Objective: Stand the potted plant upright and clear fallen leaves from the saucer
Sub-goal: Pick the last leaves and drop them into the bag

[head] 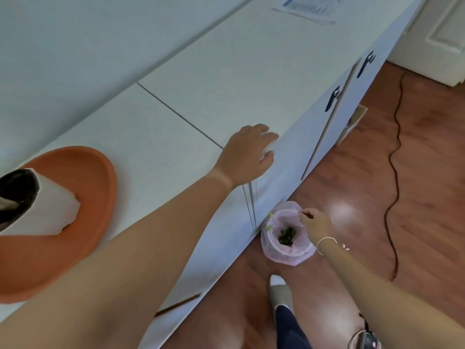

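Note:
A white pot (47,210) with dark soil stands in the orange saucer (100,187) at the left on the white cabinet top; the plant itself is cut off by the frame edge. My left hand (247,153) rests on the cabinet's front edge, fingers curled over it. My right hand (314,224) reaches down over a small bin lined with a pink bag (284,253) on the floor, its fingers pinched together above the opening. Green leaves (286,235) lie inside the bag. Whether a leaf is still between the fingers is unclear.
The white cabinet top (226,71) runs back to a paper sheet (307,7) at the far end. Cabinet doors with dark handles (332,98) face the wooden floor. A brown cable (395,159) snakes across the floor. My foot (280,290) stands near the bin.

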`<state>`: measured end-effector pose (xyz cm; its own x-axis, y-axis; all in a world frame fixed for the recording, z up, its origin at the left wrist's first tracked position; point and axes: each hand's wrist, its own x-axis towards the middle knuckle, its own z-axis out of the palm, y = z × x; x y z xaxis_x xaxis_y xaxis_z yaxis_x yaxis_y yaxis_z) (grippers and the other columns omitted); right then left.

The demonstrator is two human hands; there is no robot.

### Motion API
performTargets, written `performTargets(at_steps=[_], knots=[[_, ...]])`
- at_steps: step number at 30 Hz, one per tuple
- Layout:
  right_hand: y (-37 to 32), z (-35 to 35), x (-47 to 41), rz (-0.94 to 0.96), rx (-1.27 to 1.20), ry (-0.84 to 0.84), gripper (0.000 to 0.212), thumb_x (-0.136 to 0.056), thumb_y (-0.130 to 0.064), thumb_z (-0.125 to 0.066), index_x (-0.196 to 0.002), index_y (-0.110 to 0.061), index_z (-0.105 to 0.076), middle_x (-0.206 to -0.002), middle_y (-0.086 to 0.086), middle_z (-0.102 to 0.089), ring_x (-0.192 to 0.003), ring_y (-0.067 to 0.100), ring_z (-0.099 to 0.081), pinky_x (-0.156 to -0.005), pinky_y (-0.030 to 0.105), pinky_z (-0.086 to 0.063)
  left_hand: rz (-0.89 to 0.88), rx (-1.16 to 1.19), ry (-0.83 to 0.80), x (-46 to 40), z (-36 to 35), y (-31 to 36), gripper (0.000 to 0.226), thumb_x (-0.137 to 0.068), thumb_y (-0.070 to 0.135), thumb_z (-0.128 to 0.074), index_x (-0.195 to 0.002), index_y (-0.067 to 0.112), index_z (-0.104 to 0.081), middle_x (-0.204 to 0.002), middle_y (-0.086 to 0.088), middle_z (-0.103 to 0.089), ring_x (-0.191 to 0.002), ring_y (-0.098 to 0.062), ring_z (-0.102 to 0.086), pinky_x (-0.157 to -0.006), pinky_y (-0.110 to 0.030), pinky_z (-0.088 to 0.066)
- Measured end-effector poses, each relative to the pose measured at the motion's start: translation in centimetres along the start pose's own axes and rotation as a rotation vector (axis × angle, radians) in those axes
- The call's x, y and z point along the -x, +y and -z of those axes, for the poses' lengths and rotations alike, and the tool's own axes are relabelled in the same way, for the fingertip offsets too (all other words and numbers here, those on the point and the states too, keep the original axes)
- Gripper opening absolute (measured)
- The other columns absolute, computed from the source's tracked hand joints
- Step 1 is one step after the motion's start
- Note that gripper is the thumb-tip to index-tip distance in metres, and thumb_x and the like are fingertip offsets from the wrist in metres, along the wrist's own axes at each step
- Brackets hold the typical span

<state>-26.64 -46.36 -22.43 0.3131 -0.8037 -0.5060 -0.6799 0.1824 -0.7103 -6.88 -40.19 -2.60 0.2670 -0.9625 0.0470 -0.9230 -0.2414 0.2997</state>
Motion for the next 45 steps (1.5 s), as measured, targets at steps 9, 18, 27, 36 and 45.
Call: performTargets(at_steps=[9, 18, 27, 36, 45], knots=[[1.2, -2.8, -3.4, -0.07, 0.316, -0.131, 0.033, -0.094, -0.022, -0.045, -0.115, -0.005, -0.064, -0.118, 0.018, -0.064, -0.112, 0.035, -0.057, -0.093, 0.039, -0.043, -0.033, -0.074, 0.056, -0.7, -1.3, -0.2, 0.048, -0.086, 0.015, -0.053, -0.133, 0.007, -0.054, -0.138, -0.014, -0.053, -0.126, -0.031, -0.049, -0.106, -0.038, -0.038], [1.8, -3.3, -5.3, -0.145, 0.314, -0.126, 0.032, -0.093, -0.015, -0.045, -0.118, -0.006, -0.063, -0.121, 0.02, -0.062, -0.115, 0.036, -0.055, -0.095, 0.039, -0.043, -0.012, -0.072, 0.066, -0.9, -1.5, -0.2, 0.049, -0.087, 0.019, -0.052, -0.135, 0.012, -0.053, -0.14, -0.009, -0.051, -0.127, -0.027, -0.047, -0.107, -0.034, -0.036], [2.4, -4.5, -7.3, -0.175, 0.254, -0.142, 0.03, -0.092, -0.016, -0.048, -0.115, -0.008, -0.066, -0.12, 0.018, -0.064, -0.114, 0.034, -0.057, -0.091, 0.033, -0.045, 0.006, -0.072, 0.089, -0.9, -1.8, -0.3, 0.049, -0.086, 0.02, -0.052, -0.134, 0.014, -0.054, -0.14, -0.005, -0.052, -0.125, -0.025, -0.047, -0.106, -0.031, -0.036], [2.5, -5.2, -8.4, -0.246, 0.207, -0.121, 0.034, -0.092, -0.013, -0.046, -0.122, -0.008, -0.061, -0.129, 0.018, -0.059, -0.12, 0.033, -0.053, -0.094, 0.033, -0.043, 0.006, -0.057, 0.109, -1.0, -1.7, -0.1, 0.048, -0.085, 0.019, -0.053, -0.132, 0.013, -0.056, -0.138, -0.006, -0.054, -0.123, -0.026, -0.049, -0.103, -0.03, -0.038], [1.4, -4.5, -7.0, -0.201, 0.249, -0.15, 0.034, -0.092, -0.016, -0.048, -0.122, -0.009, -0.061, -0.127, 0.017, -0.06, -0.119, 0.033, -0.054, -0.096, 0.035, -0.043, 0.01, -0.048, 0.095, -0.9, -1.9, -0.4, 0.048, -0.085, 0.019, -0.054, -0.133, 0.014, -0.055, -0.138, -0.006, -0.054, -0.124, -0.025, -0.049, -0.104, -0.029, -0.037]])
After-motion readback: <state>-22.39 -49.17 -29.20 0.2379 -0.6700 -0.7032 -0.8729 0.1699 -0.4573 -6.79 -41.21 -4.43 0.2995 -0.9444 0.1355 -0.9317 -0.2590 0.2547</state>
